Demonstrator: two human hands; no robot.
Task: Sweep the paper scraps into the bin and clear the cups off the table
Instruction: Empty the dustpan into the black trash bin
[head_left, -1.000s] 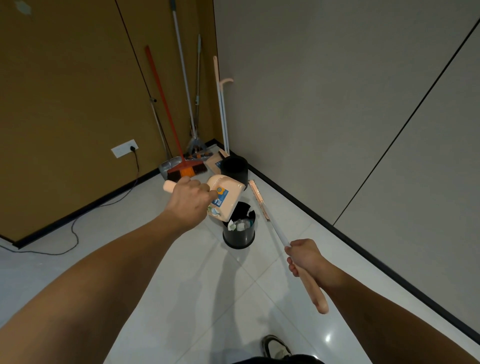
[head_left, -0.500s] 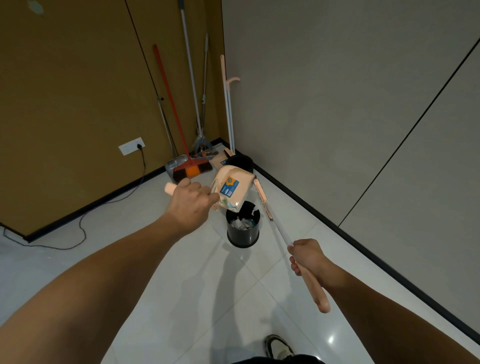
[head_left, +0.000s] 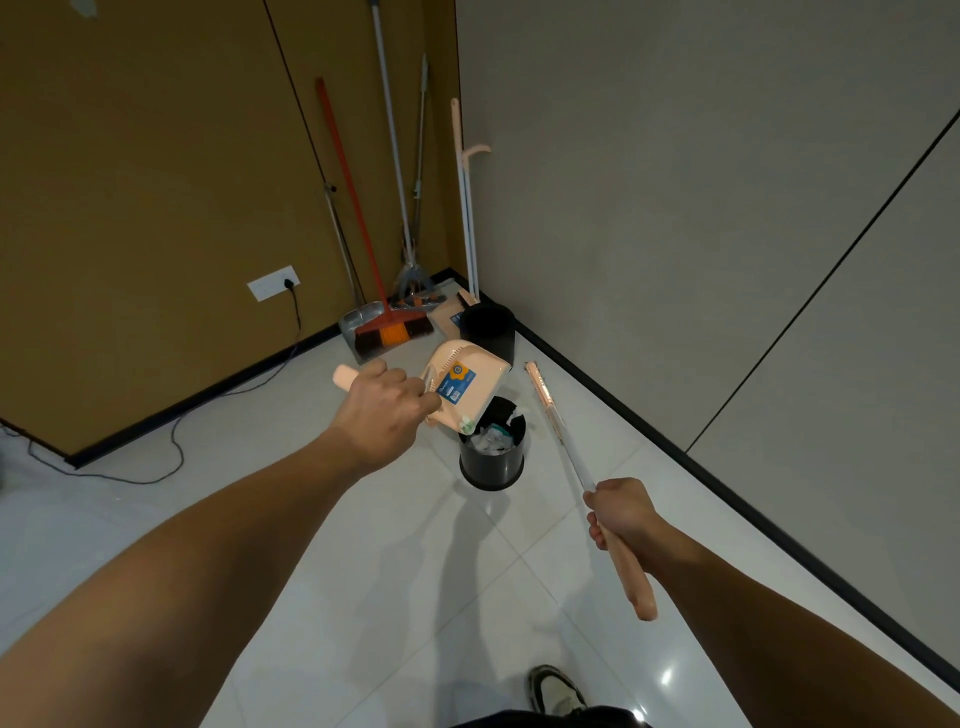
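White tiled floor (head_left: 363, 597) in room corner, left hand (head_left: 382, 410) gripping tilted dustpan (head_left: 460, 387) over bin (head_left: 493, 457), right hand (head_left: 621, 512) gripping broom (head_left: 566, 447), bin contents unclear

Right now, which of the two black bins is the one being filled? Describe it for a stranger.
Start at the corner where the brooms lean. An empty-looking black bin stands there; the filled bin is nearer, out on the white tiles. It alone has scraps inside and the tilted peach dustpan above its rim.

place: probably an office or utility corner | evidence: brooms and mops (head_left: 387, 218) leaning in the corner, glossy floor tiles (head_left: 395, 571), panelled walls (head_left: 675, 182), wall socket (head_left: 274, 283)
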